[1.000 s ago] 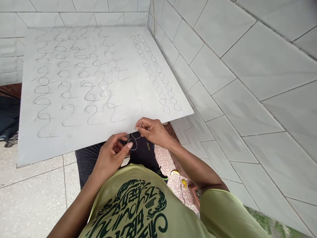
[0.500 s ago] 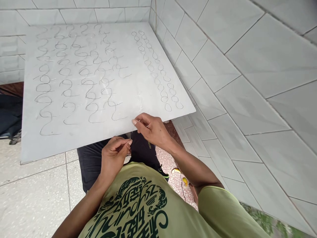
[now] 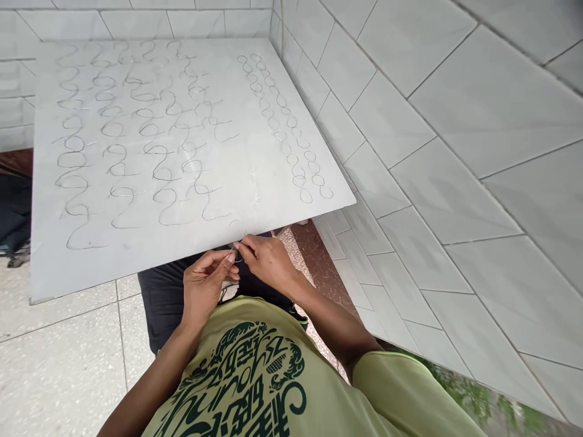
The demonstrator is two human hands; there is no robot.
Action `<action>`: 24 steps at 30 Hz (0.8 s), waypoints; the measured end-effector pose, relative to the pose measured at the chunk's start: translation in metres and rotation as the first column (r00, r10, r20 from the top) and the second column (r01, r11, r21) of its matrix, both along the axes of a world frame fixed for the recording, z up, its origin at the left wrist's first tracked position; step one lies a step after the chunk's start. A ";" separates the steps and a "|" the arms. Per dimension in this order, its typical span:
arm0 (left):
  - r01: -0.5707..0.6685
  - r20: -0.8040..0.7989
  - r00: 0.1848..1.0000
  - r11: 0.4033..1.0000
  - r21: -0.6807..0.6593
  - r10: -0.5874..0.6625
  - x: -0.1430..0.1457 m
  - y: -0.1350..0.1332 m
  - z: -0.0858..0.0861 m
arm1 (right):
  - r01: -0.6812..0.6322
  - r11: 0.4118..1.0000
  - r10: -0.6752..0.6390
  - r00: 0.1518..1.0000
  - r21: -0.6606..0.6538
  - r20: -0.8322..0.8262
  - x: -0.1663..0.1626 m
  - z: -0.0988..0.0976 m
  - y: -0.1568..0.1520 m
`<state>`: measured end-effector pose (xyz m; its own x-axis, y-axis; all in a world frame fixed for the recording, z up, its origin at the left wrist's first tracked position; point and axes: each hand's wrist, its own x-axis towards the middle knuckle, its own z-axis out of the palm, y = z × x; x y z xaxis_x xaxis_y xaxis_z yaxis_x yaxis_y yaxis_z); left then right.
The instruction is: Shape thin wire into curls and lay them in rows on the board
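A thin curved wire [image 3: 239, 261] is pinched between my two hands in front of my body. My left hand [image 3: 203, 286] grips it between thumb and fingertips. From the other side, the closed fingers of my right hand [image 3: 269, 262] hold it near the board's front edge. Fine dark curved lines [image 3: 164, 173], S-shaped and looped, stand in columns on the large white board [image 3: 248, 164]. Linked rings [image 3: 301, 181] run in two rows along its right side. Whether these marks are laid wire or drawn lines, I cannot tell.
White tiled walls [image 3: 387, 152] border the board at the back and right. A dark bag-like thing [image 3: 16, 209] lies at the left. Beneath are a speckled tile floor [image 3: 73, 346] and my dark trousers [image 3: 157, 303]. Green plants [image 3: 473, 400] show at the lower right.
My right hand has come down and closer to my left hand. The wire now shows as a curve between the fingers. The view has shifted slightly.
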<state>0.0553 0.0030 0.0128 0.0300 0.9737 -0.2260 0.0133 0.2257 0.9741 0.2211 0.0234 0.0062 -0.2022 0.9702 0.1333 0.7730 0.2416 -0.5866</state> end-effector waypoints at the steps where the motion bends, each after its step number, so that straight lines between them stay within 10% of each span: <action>1: 0.011 0.002 1.000 1.000 -0.015 -0.011 -0.003 0.001 -0.001 | -0.016 1.000 0.015 0.999 0.026 0.042 -0.001 -0.001 0.000; 10: 0.324 0.103 0.944 0.939 -0.118 -0.313 -0.029 0.025 -0.004 | -0.262 0.951 0.223 0.949 0.163 0.224 0.004 -0.003 -0.003; 17: 0.167 0.167 0.977 0.967 -0.193 -0.136 -0.025 0.018 -0.019 | -0.003 1.000 0.003 0.999 0.022 -0.034 -0.006 -0.011 -0.007; 24: 0.091 0.014 0.996 0.990 -0.104 -0.090 -0.028 0.012 -0.009 | -0.026 0.998 0.026 1.000 0.054 -0.011 -0.002 -0.006 -0.012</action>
<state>0.0278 0.0150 0.0037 0.1193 0.9380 -0.3253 0.0293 0.3242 0.9455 0.2186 0.0119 0.0003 -0.2254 0.9560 0.1876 0.7592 0.2930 -0.5811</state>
